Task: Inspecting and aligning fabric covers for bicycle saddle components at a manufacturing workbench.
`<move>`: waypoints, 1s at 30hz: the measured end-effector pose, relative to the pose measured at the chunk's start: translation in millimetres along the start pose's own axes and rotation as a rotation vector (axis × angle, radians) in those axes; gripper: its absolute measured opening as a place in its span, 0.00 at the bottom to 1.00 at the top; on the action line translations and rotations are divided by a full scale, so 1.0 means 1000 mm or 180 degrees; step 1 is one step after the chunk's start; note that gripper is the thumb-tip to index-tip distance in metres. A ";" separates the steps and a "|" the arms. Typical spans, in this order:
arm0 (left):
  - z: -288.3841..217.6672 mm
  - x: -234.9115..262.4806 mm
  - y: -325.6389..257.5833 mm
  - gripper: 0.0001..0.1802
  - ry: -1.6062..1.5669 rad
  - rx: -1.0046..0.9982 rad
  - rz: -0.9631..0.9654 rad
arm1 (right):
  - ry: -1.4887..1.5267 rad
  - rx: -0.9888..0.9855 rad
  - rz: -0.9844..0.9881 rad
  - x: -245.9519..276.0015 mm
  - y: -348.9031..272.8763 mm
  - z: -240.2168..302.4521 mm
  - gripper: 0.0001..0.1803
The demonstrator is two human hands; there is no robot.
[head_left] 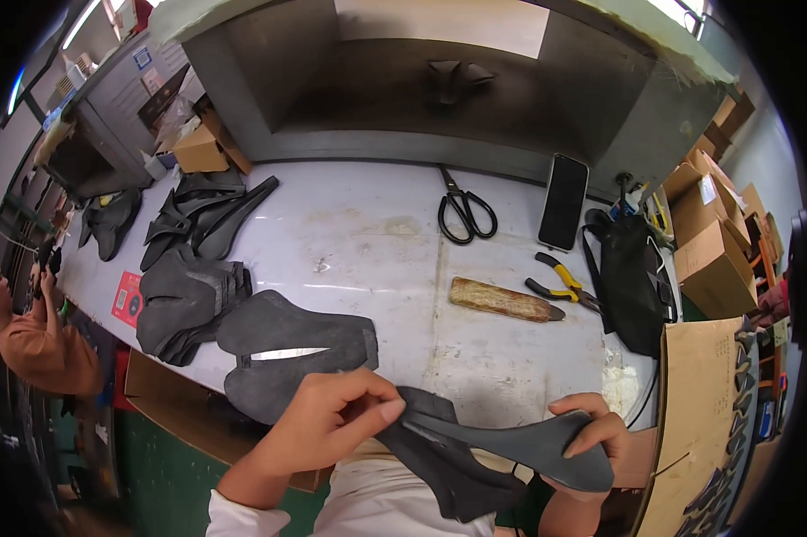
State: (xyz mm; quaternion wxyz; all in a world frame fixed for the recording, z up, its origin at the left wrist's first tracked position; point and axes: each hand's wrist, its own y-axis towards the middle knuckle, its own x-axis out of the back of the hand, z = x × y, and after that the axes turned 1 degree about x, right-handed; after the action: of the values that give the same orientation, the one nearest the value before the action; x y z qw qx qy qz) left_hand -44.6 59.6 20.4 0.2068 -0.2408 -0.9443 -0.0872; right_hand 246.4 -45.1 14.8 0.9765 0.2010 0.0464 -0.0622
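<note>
Near the table's front edge, my two hands stretch a dark shoe upper [488, 447] between them, with its smooth grey face partly turned up and its blacker side hanging below. My left hand [336, 421] pinches one end between thumb and forefinger. At the other end, the fingers of my right hand [596, 438] are closed over the wide grey flap. Left of my left hand lies a flat U-shaped upper [305, 333], overhanging the edge, beside a stack of similar uppers [184, 300]. Farther back are more folded black uppers [211, 210].
On the white table [368, 242] lie black-handled scissors [466, 210], a worn wooden-handled tool [502, 300], yellow-and-black pliers [566, 282], a phone [564, 201] and a black bag [632, 277]. A grey metal hood [403, 148] stands behind. Cardboard [703, 394] rises at right; another person [46, 345] is at left.
</note>
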 end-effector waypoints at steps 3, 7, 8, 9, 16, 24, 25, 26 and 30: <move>0.009 -0.002 -0.003 0.05 -0.1301 0.1056 0.0767 | -0.0175 0.0137 0.0014 -0.003 -0.008 0.006 0.11; 0.029 -0.021 -0.006 0.10 -0.2811 0.1494 0.1539 | 0.1648 -0.0069 -0.1262 -0.014 -0.024 -0.001 0.26; 0.036 -0.031 -0.009 0.10 -0.3339 0.1764 0.1730 | 0.0095 -0.0289 -0.0340 -0.005 -0.019 -0.014 0.25; 0.040 -0.038 -0.012 0.10 -0.3854 0.2041 0.1852 | -0.1402 -0.0493 0.0637 0.001 -0.016 -0.031 0.23; 0.027 -0.073 -0.019 0.10 -0.4485 0.2307 0.1799 | -0.1383 0.1045 0.0759 0.004 -0.071 -0.069 0.23; 0.021 -0.087 -0.023 0.10 -0.4570 0.2205 0.1734 | -0.0418 0.0434 0.0281 -0.025 -0.046 -0.075 0.15; 0.020 -0.086 -0.024 0.10 -0.4496 0.2218 0.1781 | -0.0613 0.1457 -0.0304 -0.038 -0.038 -0.082 0.15; 0.019 -0.086 -0.024 0.10 -0.4423 0.2230 0.1830 | -0.0789 0.1482 0.0138 -0.031 -0.037 -0.076 0.15; 0.007 -0.084 -0.027 0.09 -0.4321 0.2266 0.1590 | -0.0949 0.1334 0.1367 -0.005 -0.037 -0.065 0.15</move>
State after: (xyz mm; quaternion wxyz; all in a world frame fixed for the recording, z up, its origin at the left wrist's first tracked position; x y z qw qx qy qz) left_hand 6.5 3.5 -24.1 -0.3344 -0.3649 -0.7534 0.4330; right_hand 231.7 -52.2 -58.8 0.9008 0.3914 -0.1542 0.1080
